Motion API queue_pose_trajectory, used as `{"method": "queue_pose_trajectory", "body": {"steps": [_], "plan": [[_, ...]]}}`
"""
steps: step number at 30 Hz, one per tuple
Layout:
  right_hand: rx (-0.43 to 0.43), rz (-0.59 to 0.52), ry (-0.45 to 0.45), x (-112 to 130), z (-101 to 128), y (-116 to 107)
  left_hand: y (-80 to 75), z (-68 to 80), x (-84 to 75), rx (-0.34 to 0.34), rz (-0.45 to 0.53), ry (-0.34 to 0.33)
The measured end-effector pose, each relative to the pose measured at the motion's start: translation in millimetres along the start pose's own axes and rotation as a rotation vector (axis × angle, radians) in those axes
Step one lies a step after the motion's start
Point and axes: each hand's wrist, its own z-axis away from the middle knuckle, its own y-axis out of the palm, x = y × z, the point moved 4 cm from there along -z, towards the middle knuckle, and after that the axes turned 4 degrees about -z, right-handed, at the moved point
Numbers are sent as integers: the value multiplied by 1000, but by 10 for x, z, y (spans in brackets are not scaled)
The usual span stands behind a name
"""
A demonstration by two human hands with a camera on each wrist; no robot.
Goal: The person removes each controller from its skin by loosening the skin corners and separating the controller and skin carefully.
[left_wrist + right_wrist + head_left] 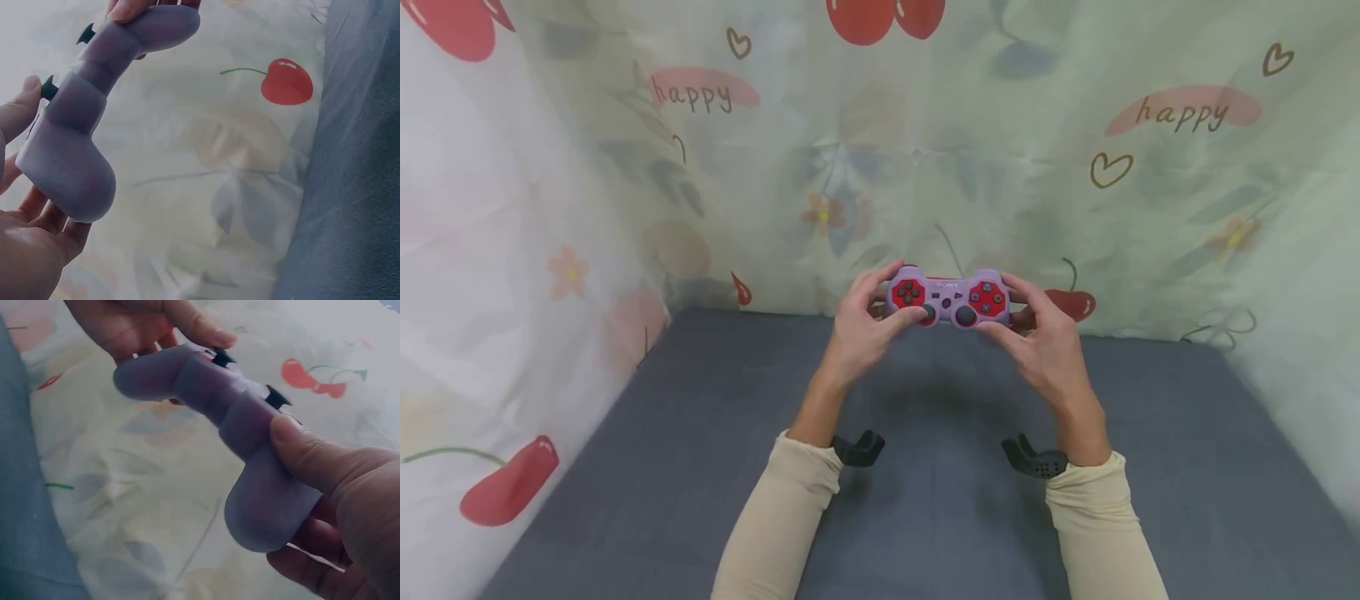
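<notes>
A game controller (947,302) in a pale purple cover, with red button areas and two dark thumbsticks, is held up above the table, its face toward the head camera. My left hand (865,321) grips its left end, the thumb touching the left thumbstick. On the other end, my right hand (1043,346) holds the right grip, with the thumb on the lower face beside the right thumbstick. Both wrist views show the controller (75,144) from its lower edge, fingers curled behind the grips. In the right wrist view, the right thumb (300,447) presses near the stick.
Below the hands lies a dark grey tabletop (925,500). A pale curtain (917,183) printed with cherries, hearts and "happy" stands behind it and along both sides. Black wrist-worn mounts (859,448) show at both sleeve cuffs.
</notes>
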Motion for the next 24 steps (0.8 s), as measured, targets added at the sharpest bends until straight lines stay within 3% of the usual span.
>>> {"method": "queue_pose_trajectory", "body": {"steps": [6, 11, 15, 20, 24], "plan": [[-24, -12, -73, 59, 21, -74, 32, 35, -102, -10, -2, 84], [-19, -26, -133, 74, 27, -97, 69, 56, -140, -17, -37, 97], [-12, -23, -173, 89, 27, -87, 73, 61, -125, 7, -13, 14], [1, -32, -229, 107, 20, -44, 76, 59, -75, 86, 32, -121], [5, -49, -255, 86, 37, -12, 86, 64, -42, 134, 8, -152]]}}
